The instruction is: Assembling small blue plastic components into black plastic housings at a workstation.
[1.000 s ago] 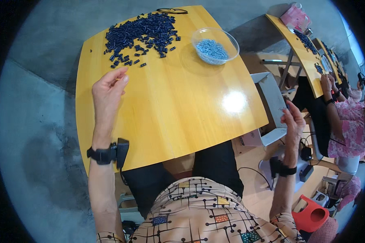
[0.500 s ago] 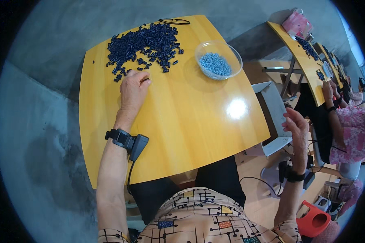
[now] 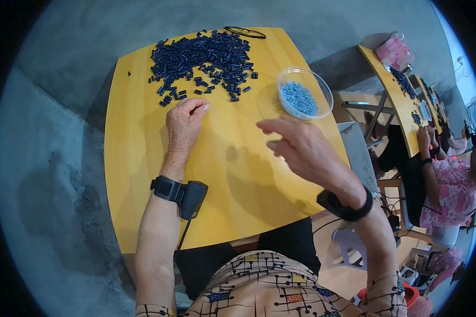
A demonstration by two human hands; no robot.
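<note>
At the head view's pile of dark-blue pieces [image 3: 195, 55] on the desk [image 3: 137, 137], the left hand [image 3: 185, 122] curls close; I cannot tell whether it grips any. The right hand [image 3: 304, 148], fingers parted, seemingly empty, hovers before the clear bowl [image 3: 321, 87] of pale-blue bits [image 3: 299, 99]; a knock could spill them.

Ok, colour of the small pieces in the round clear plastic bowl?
Small pieces: light blue, best seen in the head view.

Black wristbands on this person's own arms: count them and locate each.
2: the left wristband, around the wrist of the left hand, and the right wristband, around the wrist of the right hand. Neither is hidden.
</note>
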